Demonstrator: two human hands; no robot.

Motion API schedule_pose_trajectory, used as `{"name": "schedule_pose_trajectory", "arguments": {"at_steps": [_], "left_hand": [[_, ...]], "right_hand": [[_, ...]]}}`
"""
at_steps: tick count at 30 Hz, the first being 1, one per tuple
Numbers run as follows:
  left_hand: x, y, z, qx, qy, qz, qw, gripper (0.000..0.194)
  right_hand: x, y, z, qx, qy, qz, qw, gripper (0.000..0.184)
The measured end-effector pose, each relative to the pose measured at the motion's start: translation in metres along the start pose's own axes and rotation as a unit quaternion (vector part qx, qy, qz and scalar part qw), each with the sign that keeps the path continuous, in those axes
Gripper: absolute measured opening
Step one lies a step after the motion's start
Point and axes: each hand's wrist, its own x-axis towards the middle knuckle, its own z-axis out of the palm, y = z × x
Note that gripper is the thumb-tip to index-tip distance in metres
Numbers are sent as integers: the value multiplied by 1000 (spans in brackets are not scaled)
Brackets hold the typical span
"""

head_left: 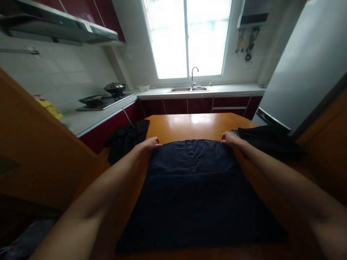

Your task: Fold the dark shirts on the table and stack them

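Navy garment (195, 202) lay spread nearly flat on the orange wooden table (184, 124), its far edge running between the two hands; spreading judged well along, with creases near that edge left unsmoothed and no side folded over; left hand (151, 143) curled, thumb and fingers pinching the far left corner; right hand (229, 138) likewise pinched near the far right corner; one black cloth (127, 139) lay to the left, a dark bundle (271, 139) to the right.
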Motion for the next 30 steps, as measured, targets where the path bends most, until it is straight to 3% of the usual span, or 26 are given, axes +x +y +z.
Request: {"name": "schedule_pose_trajectory", "arguments": {"at_steps": [7,16,21,25,30], "left_hand": [[13,0,-9,-17,-109,10,994,46],[9,4,-11,-67,-99,0,993,44],[-3,5,-14,-102,-78,1,992,42],[-21,5,-16,-133,-24,17,991,46],[-46,6,-25,-170,63,52,982,50]], "right_hand": [[18,6,-5,22,-75,-2,997,19],[19,4,-13,26,-95,-13,995,26],[13,3,-8,48,-54,-15,997,17],[-2,3,-2,71,8,-20,997,13],[-30,3,-19,106,77,-47,990,17]]}}
